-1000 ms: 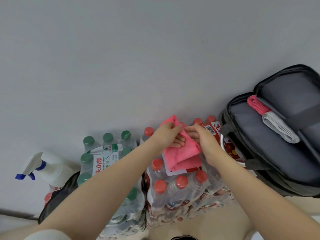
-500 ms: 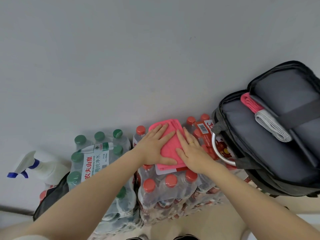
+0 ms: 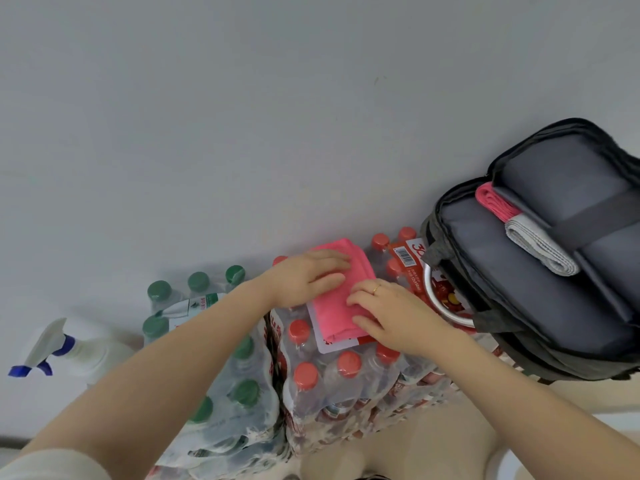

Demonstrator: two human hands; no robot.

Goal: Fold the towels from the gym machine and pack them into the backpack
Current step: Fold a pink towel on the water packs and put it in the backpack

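Both hands lie flat on a folded pink towel (image 3: 341,299) that sits on top of a shrink-wrapped pack of red-capped bottles (image 3: 346,372). The left hand (image 3: 306,278) rests palm down with its fingers stretched toward 3 o'clock across the towel's far end, gripping nothing. The right hand (image 3: 391,313), a gold ring (image 3: 375,289) on one finger, presses on the towel's near right side with fingers spread and pointing toward 9 o'clock, thumb against the towel's near edge; it too only presses and clasps nothing. The towel lies tilted, its long side running from about 1 o'clock to 7 o'clock, over a white label on the pack.

At 3 o'clock from the hands a grey backpack (image 3: 526,289) lies open, touching the bottle pack. In its open compartment, tucked under a dark strap, are a folded pink towel (image 3: 493,204) and, just beside it at 5 o'clock, a folded white towel (image 3: 540,249); the two touch end to end.

At 9 o'clock from the red-capped pack, pressed against it, stands a pack of green-capped bottles (image 3: 207,341). Farther toward 9 o'clock is a white spray bottle (image 3: 69,348) with a blue nozzle. A plain grey wall (image 3: 277,116) fills the view at 12 o'clock.
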